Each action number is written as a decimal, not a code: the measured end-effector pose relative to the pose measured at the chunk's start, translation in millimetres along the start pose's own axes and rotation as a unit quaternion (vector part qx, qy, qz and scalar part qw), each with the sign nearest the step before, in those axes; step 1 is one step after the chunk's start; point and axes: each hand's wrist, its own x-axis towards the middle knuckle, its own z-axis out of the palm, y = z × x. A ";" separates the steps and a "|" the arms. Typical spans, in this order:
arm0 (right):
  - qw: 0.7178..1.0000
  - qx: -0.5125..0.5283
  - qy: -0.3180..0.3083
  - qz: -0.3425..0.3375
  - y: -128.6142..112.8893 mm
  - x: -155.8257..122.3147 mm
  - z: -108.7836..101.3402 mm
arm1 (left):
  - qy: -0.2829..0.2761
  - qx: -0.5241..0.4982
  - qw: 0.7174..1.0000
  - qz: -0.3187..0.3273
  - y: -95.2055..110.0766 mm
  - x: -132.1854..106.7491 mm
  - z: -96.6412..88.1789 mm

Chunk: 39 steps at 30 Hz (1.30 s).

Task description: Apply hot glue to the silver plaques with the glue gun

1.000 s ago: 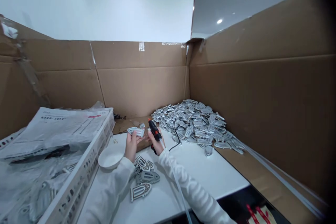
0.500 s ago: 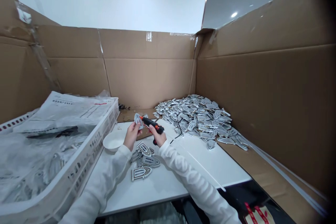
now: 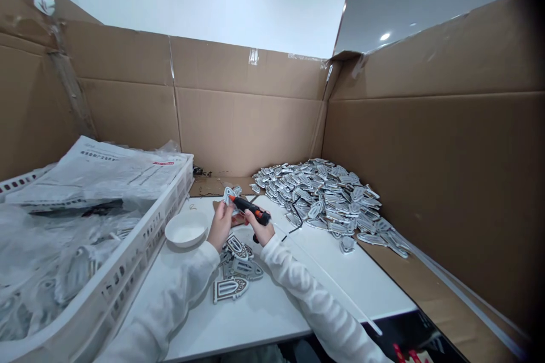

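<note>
A black glue gun (image 3: 252, 209) with an orange nozzle is gripped in my right hand (image 3: 263, 229), its tip pointing left. Pinched upright in my left hand (image 3: 221, 224) is a small grey-and-white arch-shaped piece (image 3: 229, 194), and the nozzle is at or very near it; I cannot tell whether they touch. Just below my hands lie several similar arch-shaped pieces (image 3: 239, 268) with brown patterning, loosely overlapping on the white table (image 3: 272, 317). To the left of my left hand stands a shallow white bowl (image 3: 186, 229).
A big heap of arch-shaped pieces (image 3: 323, 195) covers the back right. At left, a white plastic basket (image 3: 140, 255) holds plastic bags and printed paper (image 3: 114, 170). Cardboard walls (image 3: 247, 125) enclose the back and sides. A black cord (image 3: 298, 221) and a white stick (image 3: 340, 289) lie right of my hand.
The view has tilted and shifted slightly, so things sit a little differently in it. Both hands still hold the piece and the glue gun close together, with the nozzle at the piece.
</note>
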 end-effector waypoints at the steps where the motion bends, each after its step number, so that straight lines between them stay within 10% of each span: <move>1: 1.000 0.002 -0.004 0.002 1.3 0.3 0.0 | 0.003 0.006 1.000 0.000 -0.7 -0.2 0.1; 39: 1.000 -0.011 0.009 0.000 12.6 -3.6 4.5 | 0.012 -0.011 1.000 0.011 9.2 -12.4 8.8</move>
